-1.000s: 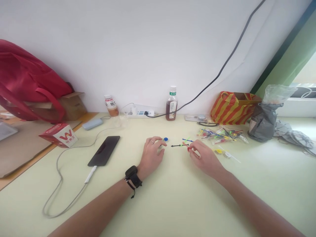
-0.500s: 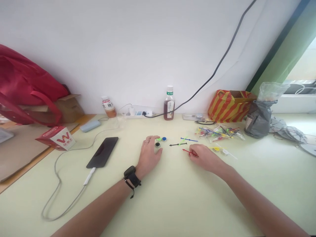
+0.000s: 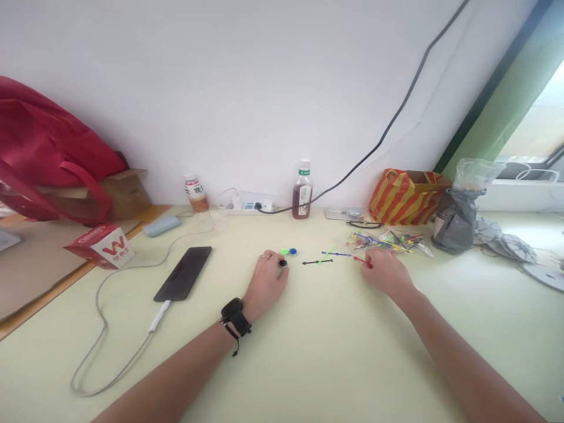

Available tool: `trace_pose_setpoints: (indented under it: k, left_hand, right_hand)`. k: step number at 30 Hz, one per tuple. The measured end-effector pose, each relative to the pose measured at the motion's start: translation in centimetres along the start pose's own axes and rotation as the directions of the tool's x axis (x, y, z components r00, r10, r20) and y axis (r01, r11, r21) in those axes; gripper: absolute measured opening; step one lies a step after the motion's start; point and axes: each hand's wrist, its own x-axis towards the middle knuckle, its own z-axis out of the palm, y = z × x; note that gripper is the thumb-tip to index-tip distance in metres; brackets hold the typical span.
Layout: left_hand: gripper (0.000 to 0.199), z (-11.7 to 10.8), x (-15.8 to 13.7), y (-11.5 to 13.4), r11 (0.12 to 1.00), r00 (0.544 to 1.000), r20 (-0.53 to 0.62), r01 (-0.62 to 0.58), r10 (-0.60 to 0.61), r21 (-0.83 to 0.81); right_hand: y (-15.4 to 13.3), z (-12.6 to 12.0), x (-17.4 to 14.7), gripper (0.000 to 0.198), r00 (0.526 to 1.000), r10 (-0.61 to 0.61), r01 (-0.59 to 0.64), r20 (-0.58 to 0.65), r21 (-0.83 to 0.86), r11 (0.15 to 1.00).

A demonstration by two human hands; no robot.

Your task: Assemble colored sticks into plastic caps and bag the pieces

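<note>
My left hand [image 3: 267,278] has its thumb and fingers closed around a small round black-topped piece [image 3: 282,264] at the middle of the table. Just beyond it are a green round piece [image 3: 284,251] and a blue round piece [image 3: 293,252]. My right hand [image 3: 388,270] pinches a red plastic arrow [image 3: 362,261], its pointed end toward the left. Between my hands lie a black arrow [image 3: 317,262], a green arrow [image 3: 326,257] and a blue arrow [image 3: 336,254]. The fingertips of my right hand are partly hidden.
Bagged coloured arrows [image 3: 392,239] lie behind my right hand. At the back stand a dark drink bottle [image 3: 302,197], a power strip [image 3: 249,205] and a striped bag [image 3: 403,197]. A charging phone [image 3: 183,274] and a red-white box [image 3: 103,247] sit left.
My right hand has moved right and slightly away with the red arrow. My left hand's fingers have closed in on the black-topped piece.
</note>
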Motion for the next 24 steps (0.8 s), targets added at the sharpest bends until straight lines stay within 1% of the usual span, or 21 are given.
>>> trace_pose_setpoints:
  k: [2, 4, 6, 8, 10, 12, 14, 16, 18, 21, 24]
  left_hand:
    - [0.009, 0.0, 0.0, 0.1, 1.0, 1.0, 0.006, -0.011, 0.011, -0.021]
    - [0.008, -0.1, 0.1, 0.4, 1.0, 1.0, 0.02, 0.002, -0.001, -0.025]
    - [0.009, -0.2, 0.0, 0.8, 0.999, 0.999, 0.038, 0.032, -0.031, -0.039]
    - [0.009, -0.3, 0.1, 1.1, 0.994, 0.997, 0.059, 0.055, -0.049, -0.095]
    - [0.009, -0.2, 0.1, 1.2, 0.983, 0.996, 0.075, 0.058, -0.046, -0.176]
    - [0.014, -0.1, 0.2, 1.2, 0.969, 0.996, 0.077, 0.053, -0.035, -0.242]
    - [0.017, 0.0, 0.3, 1.2, 0.958, 0.997, 0.066, 0.046, -0.028, -0.283]
    - [0.018, 0.2, 0.4, 1.3, 0.946, 0.998, 0.06, 0.037, -0.019, -0.323]
    - [0.02, 0.3, 0.4, 1.4, 0.925, 0.998, 0.067, 0.043, -0.019, -0.377]
    - [0.031, 0.1, 0.4, 1.8, 0.874, 0.992, 0.122, 0.081, -0.025, -0.479]
    - [0.04, -0.4, 0.3, 2.5, 0.822, 0.982, 0.187, 0.102, 0.006, -0.56]
  right_hand:
    - [-1.0, 0.4, -0.4, 0.018, 0.988, -0.118, 0.122, -0.1, 0.034, 0.992]
    - [-2.7, 0.8, -1.0, 0.029, 0.949, -0.273, 0.292, -0.159, 0.109, 0.95]
    - [-4.8, 1.0, -2.0, 0.04, 0.907, -0.39, 0.416, -0.156, 0.197, 0.888]
    - [-6.7, 1.0, -2.9, 0.045, 0.87, -0.478, 0.493, -0.121, 0.238, 0.837]
    - [-7.9, 0.9, -3.5, 0.039, 0.85, -0.519, 0.522, -0.089, 0.268, 0.81]
    - [-8.2, 0.7, -3.6, 0.034, 0.836, -0.543, 0.539, -0.075, 0.298, 0.788]
    - [-8.1, 0.5, -3.5, 0.031, 0.819, -0.567, 0.558, -0.083, 0.341, 0.756]
    - [-7.7, 0.5, -3.4, 0.024, 0.804, -0.587, 0.574, -0.101, 0.394, 0.718]
    - [-7.5, 0.4, -3.3, 0.017, 0.797, -0.594, 0.574, -0.108, 0.442, 0.69]
    - [-7.4, 0.2, -3.5, 0.015, 0.79, -0.607, 0.562, -0.084, 0.495, 0.663]
    - [-7.6, -0.4, -3.8, 0.016, 0.78, -0.622, 0.552, -0.069, 0.542, 0.633]
